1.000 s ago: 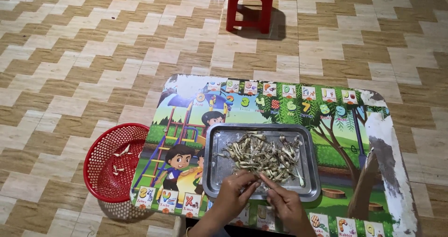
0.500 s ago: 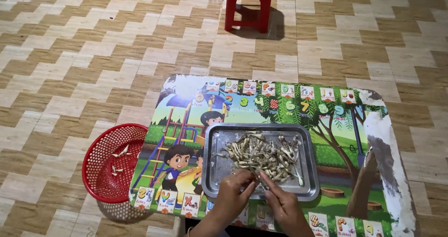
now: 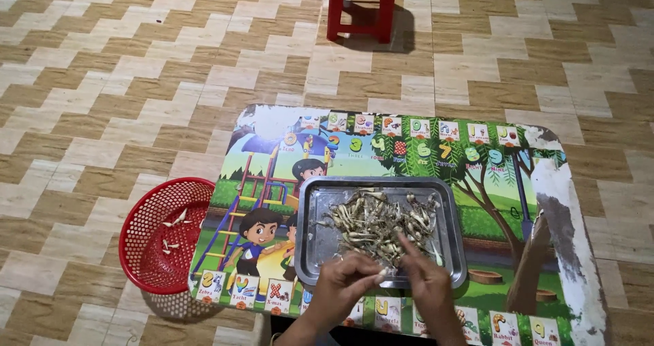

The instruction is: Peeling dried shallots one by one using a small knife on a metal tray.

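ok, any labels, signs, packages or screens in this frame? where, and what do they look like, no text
No packages, signs or screens.
Printed table top: low rectangular table under the metal tray, cartoon playground scene in greens and blues, worn white at the right edge.
Picture tiles: a row of small bright squares along the table's far edge.
Picture tiles: a like row along the near edge, by the hands.

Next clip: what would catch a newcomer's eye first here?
Probably the low table, its top a bright cartoon playground picture, standing on a tan zigzag tiled floor. On its near side a metal tray holds a heap of small dried fish, where the left hand and right hand meet. A red mesh basket sits left, a red stool beyond.
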